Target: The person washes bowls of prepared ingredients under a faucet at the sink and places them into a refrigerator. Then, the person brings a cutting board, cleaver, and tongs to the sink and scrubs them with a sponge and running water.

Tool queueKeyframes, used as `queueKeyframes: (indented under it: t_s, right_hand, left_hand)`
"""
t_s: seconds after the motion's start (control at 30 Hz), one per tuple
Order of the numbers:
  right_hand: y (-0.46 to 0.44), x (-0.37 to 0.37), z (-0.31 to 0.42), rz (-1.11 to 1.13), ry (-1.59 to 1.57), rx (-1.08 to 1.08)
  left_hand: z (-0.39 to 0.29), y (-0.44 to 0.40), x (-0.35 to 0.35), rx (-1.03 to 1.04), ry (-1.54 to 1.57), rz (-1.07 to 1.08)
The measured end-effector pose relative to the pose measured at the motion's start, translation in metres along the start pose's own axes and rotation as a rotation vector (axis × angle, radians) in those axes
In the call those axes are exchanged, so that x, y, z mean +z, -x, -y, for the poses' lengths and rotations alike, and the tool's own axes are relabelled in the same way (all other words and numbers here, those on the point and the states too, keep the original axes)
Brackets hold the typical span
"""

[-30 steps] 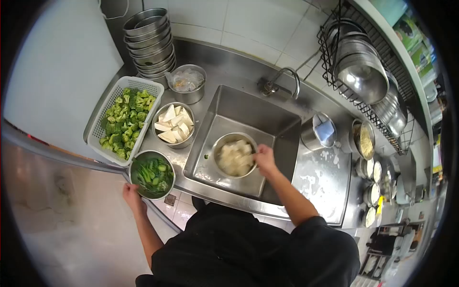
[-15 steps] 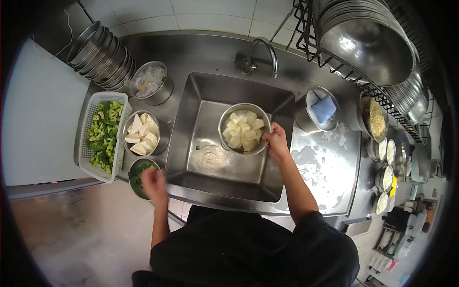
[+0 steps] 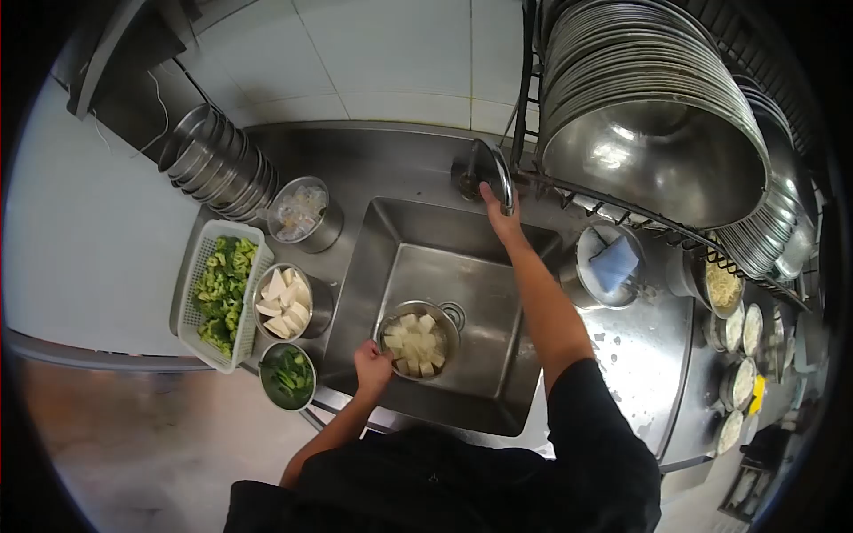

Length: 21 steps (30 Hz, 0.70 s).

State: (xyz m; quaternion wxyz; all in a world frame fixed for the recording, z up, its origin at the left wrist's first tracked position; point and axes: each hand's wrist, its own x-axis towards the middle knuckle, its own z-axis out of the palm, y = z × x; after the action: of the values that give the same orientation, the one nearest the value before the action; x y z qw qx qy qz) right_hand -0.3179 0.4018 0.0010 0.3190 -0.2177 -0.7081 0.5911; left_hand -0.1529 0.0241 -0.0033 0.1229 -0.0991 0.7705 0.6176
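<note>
We look down into a steel sink [image 3: 475,360] set in a metal worktop [image 3: 644,355]. Inside it, toward the front left and just beside the drain [image 3: 454,314], sits a round metal bowl [image 3: 452,345] of pale cubes [image 3: 416,341]. Our left hand [image 3: 373,368] has its fingers pinched on the bowl's left rim. Our right hand [image 3: 504,220] reaches forward to the tap [image 3: 506,173]; its fingers are partly hidden by the spout, so we cannot tell whether they grip or only touch it. We judge the filled bowl fairly heavy, stiff and slippery when wet, best held by the rim at 2 opposite sides; the cubes look soft and would probably break if squeezed. Left of the sink stand a metal pot [image 3: 322,308] of white wedges [image 3: 284,302], leafy greens [image 3: 290,375] and a white basket [image 3: 189,315] of broccoli [image 3: 225,293].
</note>
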Motion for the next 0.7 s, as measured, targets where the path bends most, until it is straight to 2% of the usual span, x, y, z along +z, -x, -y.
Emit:
queueKeyframes:
  t_s: [0.03,0.07,0.1,0.17,0.2,0.23,0.3,0.33,0.37,0.43,0.47,0.53,0.57,0.63,0.7]
  right_hand:
    - [-0.007,-0.001,-0.006,0.158,-0.073,0.077]
    - [-0.006,0.011,-0.024,0.103,0.015,-0.095]
    - [-0.002,0.009,-0.032,0.093,0.015,-0.092]
    - [0.014,-0.001,-0.043,0.108,0.040,-0.225]
    - [0.021,-0.003,-0.042,0.089,-0.106,-0.197]
    - [0.031,-0.013,-0.041,0.077,-0.098,-0.192]
    - [0.060,-0.042,-0.035,0.326,0.130,0.427]
    - [0.070,-0.045,-0.044,0.285,0.013,0.490]
    - [0.077,-0.051,-0.028,0.266,0.021,0.503]
    - [0.091,-0.059,0.030,0.278,-0.210,0.562]
    - [0.107,-0.057,0.033,0.265,-0.212,0.577]
    - [0.126,-0.054,0.055,0.271,0.182,0.106]
    - [0.142,-0.059,0.070,0.367,0.258,0.030]
    - [0.168,-0.058,0.067,0.410,0.437,-0.237]
    - [0.183,-0.056,0.061,0.375,0.446,-0.258]
  left_hand:
    - [0.007,-0.001,-0.004,0.001,-0.040,0.000]
    - [0.015,-0.003,-0.006,0.047,-0.071,-0.001]
    - [0.011,-0.002,-0.005,0.049,-0.077,0.008]
    - [-0.002,0.003,-0.001,-0.087,0.023,0.000]
    - [-0.007,0.002,0.001,-0.087,0.020,0.011]
    - [-0.012,-0.001,0.005,-0.072,0.028,0.034]
    - [-0.021,-0.009,0.016,-0.037,0.016,0.079]
    - [-0.028,-0.015,0.023,-0.015,-0.001,0.097]
    - [-0.035,-0.021,0.029,-0.012,-0.020,0.134]
    - [-0.049,-0.035,0.045,0.006,-0.040,0.175]
    - [-0.054,-0.039,0.049,0.023,-0.046,0.180]
    - [-0.068,-0.042,0.063,0.018,-0.010,0.199]
    - [-0.077,-0.043,0.072,0.009,0.031,0.211]
    - [-0.092,-0.042,0.086,0.043,0.036,0.250]
    - [-0.117,-0.043,0.096,0.184,-0.150,0.296]
